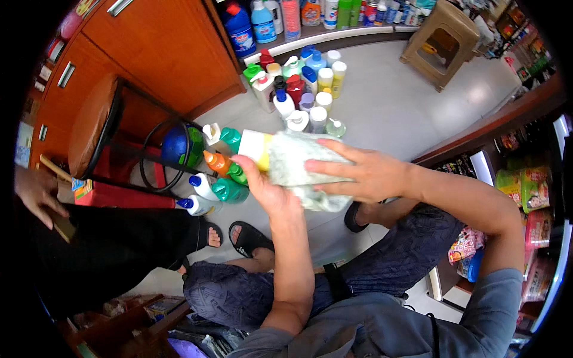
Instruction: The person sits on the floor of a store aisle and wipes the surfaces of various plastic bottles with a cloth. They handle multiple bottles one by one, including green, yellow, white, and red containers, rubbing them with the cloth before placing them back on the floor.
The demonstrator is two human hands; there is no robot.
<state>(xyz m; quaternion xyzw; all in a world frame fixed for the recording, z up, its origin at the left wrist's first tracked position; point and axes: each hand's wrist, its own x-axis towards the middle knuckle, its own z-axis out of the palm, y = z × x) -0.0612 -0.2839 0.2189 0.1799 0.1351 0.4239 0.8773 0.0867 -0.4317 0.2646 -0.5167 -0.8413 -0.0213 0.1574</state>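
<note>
My left hand grips a white-and-yellow container, probably a bottle, from below with the thumb along its near side. A pale green-white cloth wraps much of the container and hides its far end. My right hand presses the cloth against it, fingers spread over the fabric. Beneath and beyond my hands, a cluster of pump and cap bottles stands on the floor. To the left of the container are an orange bottle and green-capped bottles.
A black-framed stool and a blue-green ball stand by the wooden cabinet. At left a person's hand is visible. A plastic stool stands near the stocked shelf. More shelves with packaged goods line the right.
</note>
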